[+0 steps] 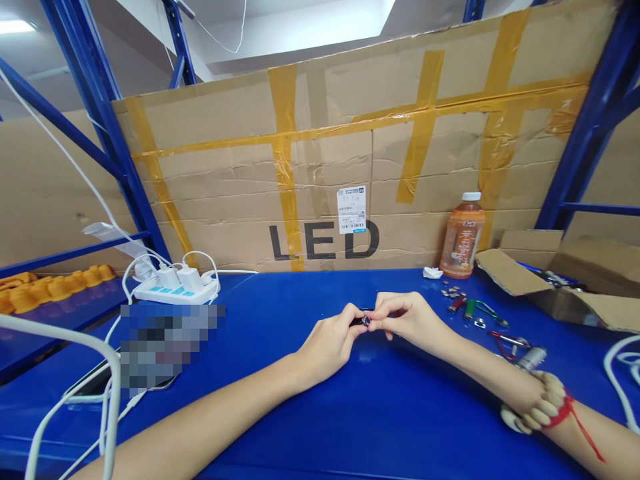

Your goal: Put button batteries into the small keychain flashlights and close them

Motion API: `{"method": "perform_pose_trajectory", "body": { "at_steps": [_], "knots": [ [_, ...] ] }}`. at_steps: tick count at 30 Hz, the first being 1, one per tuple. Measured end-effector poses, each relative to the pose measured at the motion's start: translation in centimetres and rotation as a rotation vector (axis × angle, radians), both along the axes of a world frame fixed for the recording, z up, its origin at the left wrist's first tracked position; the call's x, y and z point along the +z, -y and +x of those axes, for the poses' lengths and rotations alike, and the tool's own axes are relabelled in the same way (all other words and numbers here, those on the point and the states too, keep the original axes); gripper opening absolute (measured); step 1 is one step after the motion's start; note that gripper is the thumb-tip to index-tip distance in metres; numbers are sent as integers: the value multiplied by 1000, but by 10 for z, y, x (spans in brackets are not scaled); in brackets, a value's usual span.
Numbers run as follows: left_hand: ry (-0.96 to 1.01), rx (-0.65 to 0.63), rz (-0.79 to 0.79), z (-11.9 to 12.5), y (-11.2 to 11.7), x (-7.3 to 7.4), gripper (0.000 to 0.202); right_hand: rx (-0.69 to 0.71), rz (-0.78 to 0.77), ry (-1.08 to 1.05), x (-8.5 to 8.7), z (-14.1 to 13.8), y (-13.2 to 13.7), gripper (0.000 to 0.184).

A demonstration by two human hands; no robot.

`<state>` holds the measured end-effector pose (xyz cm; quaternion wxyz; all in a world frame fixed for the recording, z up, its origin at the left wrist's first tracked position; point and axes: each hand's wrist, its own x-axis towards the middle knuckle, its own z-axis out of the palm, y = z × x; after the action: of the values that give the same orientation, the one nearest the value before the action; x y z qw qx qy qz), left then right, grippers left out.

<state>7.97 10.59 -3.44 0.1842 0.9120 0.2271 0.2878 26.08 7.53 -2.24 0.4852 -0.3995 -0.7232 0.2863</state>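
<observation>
My left hand [327,343] is closed around a small dark keychain flashlight [361,321], held just above the blue tabletop. Its shiny round end points toward my right hand [407,320]. Thumb and fingertips of that hand are pinched at this end, touching it; any tiny part between them is too small to make out. A thin dark bar, perhaps a clip, shows just above the flashlight. My fingers hide much of its body.
Right of my hands lie several button cells [453,293], a green tube with carabiner [470,309], a red carabiner [503,345] and a silver tube [532,359]. Behind them stand a drink bottle [463,237] and an open carton [575,310]. A power strip [175,291] and cables occupy the left.
</observation>
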Motion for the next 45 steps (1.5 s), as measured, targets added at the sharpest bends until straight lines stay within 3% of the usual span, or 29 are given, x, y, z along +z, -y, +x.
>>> {"method": "perform_pose_trajectory", "body": {
  "at_steps": [10,19,25,35,45],
  "knots": [
    [61,75,49,1,-1,1,8,-114,-64,-80,1,-10,2,27],
    [88,68,-79,4,1,4,15,-114,-131,-151,6,-10,1,25],
    [22,108,44,4,-4,1,22,-114,-131,-183,3,-5,-6,26],
    [-1,9,-5,1,-4,1,18,-33,-202,-215,-6,0,-9,27],
    [8,-16,7,0,-3,2,17,-84,-161,-138,-8,-1,-6,32]
  ]
}}
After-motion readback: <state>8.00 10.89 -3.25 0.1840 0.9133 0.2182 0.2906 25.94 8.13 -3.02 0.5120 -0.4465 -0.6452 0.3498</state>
